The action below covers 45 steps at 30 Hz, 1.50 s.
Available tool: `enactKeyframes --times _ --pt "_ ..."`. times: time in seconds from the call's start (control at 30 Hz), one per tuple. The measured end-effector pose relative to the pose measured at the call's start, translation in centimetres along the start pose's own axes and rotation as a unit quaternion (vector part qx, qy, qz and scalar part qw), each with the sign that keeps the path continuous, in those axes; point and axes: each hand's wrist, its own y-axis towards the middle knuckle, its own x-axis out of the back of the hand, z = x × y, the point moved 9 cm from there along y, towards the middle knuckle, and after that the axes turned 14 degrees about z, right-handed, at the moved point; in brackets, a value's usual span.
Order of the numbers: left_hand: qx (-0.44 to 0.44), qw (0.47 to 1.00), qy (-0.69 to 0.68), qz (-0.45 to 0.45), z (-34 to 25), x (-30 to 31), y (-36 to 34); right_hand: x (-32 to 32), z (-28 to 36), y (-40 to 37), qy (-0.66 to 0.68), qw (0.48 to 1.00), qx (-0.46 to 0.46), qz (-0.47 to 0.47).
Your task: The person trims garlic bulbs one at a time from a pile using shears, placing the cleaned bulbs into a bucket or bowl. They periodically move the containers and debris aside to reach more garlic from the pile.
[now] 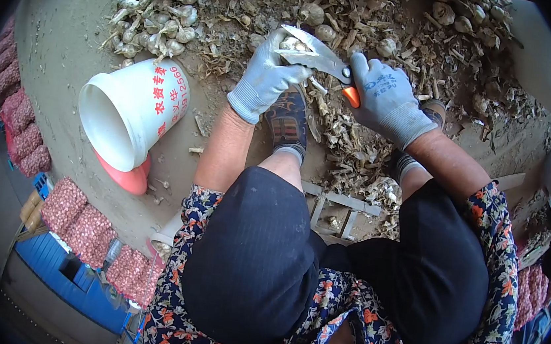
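My right hand (pixel 385 98), in a grey work glove, is closed around the orange handle of a pair of shears (pixel 328 61). Their broad metal blades are spread apart and point left. A pale garlic bulb (pixel 293 44) shows between the blades, held in the fingers of my gloved left hand (pixel 264 78). My left thumb reaches out below the lower blade. Part of the bulb is hidden by the blades and fingers. Beneath both hands, dry garlic stalks and skins (pixel 351 139) lie scattered over the ground.
A white bucket (pixel 137 102) with red lettering lies tipped at left, against a red basin (pixel 128 174). Heaped garlic bulbs (pixel 160 28) lie ahead. Filled mesh sacks (pixel 88 223) line the far left. A metal frame (pixel 345 204) is between my feet.
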Motion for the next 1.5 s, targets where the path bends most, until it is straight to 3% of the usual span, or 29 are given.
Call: enactKeyframes --times 0.13,0.2,0.27,0.33,0.37,0.43,0.53,0.67,0.8,0.87,0.93,0.97,1.0,1.03,1.07,1.1,1.23,1.3,1.47,1.5 --pt "0.002 0.999 0.048 0.017 1.3 0.0 -0.3 -2.1 -1.2 -0.1 0.081 0.992 -0.015 0.095" --pt "0.061 0.997 -0.050 0.026 4.1 -0.4 -0.5 -3.3 -2.4 0.1 0.111 0.989 -0.032 0.095" --pt "-0.006 0.962 -0.266 0.068 4.7 -0.3 -0.5 -4.9 -4.3 0.4 0.256 0.960 -0.051 0.099" --pt "-0.033 0.920 -0.387 0.041 5.4 1.7 -0.8 -5.3 -4.9 0.1 0.276 0.952 -0.061 0.118" --pt "-0.072 0.904 -0.413 0.081 4.9 2.2 -0.6 -4.2 -4.6 0.0 0.205 0.974 -0.049 0.077" --pt "-0.074 0.889 -0.447 0.066 5.8 4.0 -0.7 -1.6 -3.7 0.0 0.036 0.997 -0.062 0.009" --pt "-0.077 0.902 -0.421 0.062 5.7 4.9 -1.0 1.2 -3.9 1.2 -0.099 0.983 -0.088 -0.123" --pt "-0.103 0.922 -0.365 0.082 3.5 3.2 -1.8 3.4 -3.0 3.7 -0.185 0.967 -0.073 -0.160" --pt "-0.071 0.935 -0.326 0.123 3.2 1.9 -1.6 3.8 -2.3 6.2 -0.242 0.954 -0.043 -0.171" --pt "-0.064 0.950 -0.285 0.109 2.6 1.6 -1.1 2.7 -3.0 7.5 -0.121 0.989 -0.034 -0.077" --pt "0.114 0.987 -0.053 0.096 4.2 1.1 -1.0 2.6 -4.0 7.2 -0.102 0.993 -0.036 -0.046" --pt "0.158 0.982 0.038 0.101 4.6 0.8 -0.8 2.5 -4.5 6.5 -0.080 0.996 -0.038 -0.029" --pt "0.158 0.981 0.037 0.102 4.4 0.3 -0.4 2.2 -5.1 5.8 -0.056 0.998 -0.041 -0.011" --pt "0.121 0.947 0.290 0.070 2.7 0.8 0.4 1.9 -6.1 5.3 -0.010 0.998 -0.065 -0.001" --pt "0.076 0.847 0.525 0.032 0.7 0.5 1.1 1.8 -6.2 4.8 -0.011 0.998 -0.064 0.000" --pt "0.047 0.795 0.605 -0.015 -0.5 0.6 1.8 1.7 -7.0 4.1 0.053 0.995 -0.089 -0.003" --pt "0.063 0.732 0.673 -0.087 -2.5 -0.4 5.9 1.1 -8.7 2.8 0.151 0.979 -0.134 0.026" --pt "0.212 0.657 0.720 -0.074 -0.2 0.9 8.3 0.6 -9.0 2.4 0.163 0.977 -0.133 0.033" --pt "0.251 0.690 0.677 -0.054 1.1 4.1 7.6 -0.1 -8.5 0.5 0.193 0.973 -0.115 0.062" --pt "0.183 0.892 0.410 -0.049 2.5 4.9 6.7 -0.7 -8.8 0.4 0.196 0.973 -0.112 0.056"
